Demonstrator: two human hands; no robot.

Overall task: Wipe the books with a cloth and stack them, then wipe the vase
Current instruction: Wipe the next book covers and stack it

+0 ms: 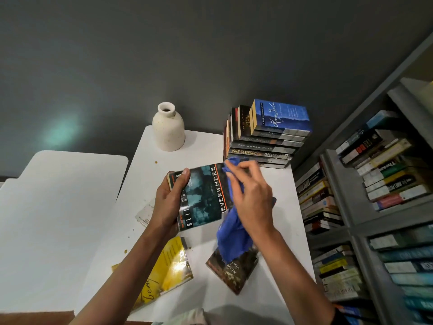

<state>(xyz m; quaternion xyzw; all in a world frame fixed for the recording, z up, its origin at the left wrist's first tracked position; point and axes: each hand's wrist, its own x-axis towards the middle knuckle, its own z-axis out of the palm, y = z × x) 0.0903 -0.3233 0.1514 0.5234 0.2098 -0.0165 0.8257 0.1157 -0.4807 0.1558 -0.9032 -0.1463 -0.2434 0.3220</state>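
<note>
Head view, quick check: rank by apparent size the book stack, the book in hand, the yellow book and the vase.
Largest: book stack.
Next: held book and yellow book, alike; the yellow one is nearer and partly behind the left arm.
Smallest: vase.

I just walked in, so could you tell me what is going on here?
A person holds a dark paperback in the left hand and wipes its cover with a blue cloth gripped in the right hand. A stack of books stands at the back of the white table, near a cream vase. A yellow book and a brown book lie loose in front, not yet stacked.
</note>
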